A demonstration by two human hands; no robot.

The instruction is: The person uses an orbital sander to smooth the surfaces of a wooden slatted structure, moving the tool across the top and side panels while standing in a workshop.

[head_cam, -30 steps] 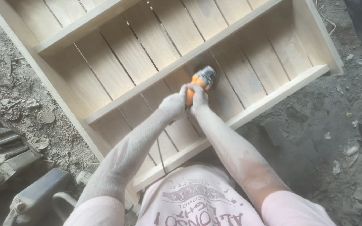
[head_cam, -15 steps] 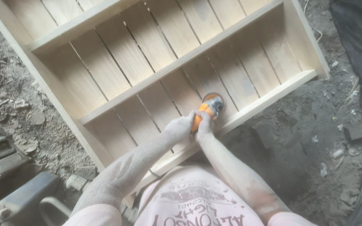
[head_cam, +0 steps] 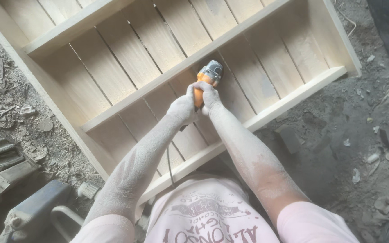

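Lying flat on the dusty grey floor (head_cam: 338,148): a large pale wooden shelf unit with slatted back and raised dividers (head_cam: 113,67). Slat faces all pale and even, so no telling which bays are already sanded and which remain; judged mid-work, inside the near bay. Hemmed in there by the long divider rail (head_cam: 158,78) just above the tool and the front rail (head_cam: 289,101) below; free run left and right along the slats, little room across them. Beyond the unit, rubble and scraps, a dark blue canister (head_cam: 37,209) at lower left, well apart. Dust-coated left hand (head_cam: 182,109) and right hand (head_cam: 210,96), fingers wrapped tight round the orange-bodied angle grinder with grey metal head (head_cam: 207,77), head down on a slat, touching or nearly touching the divider. Black cord (head_cam: 169,164) trailing back between the forearms.
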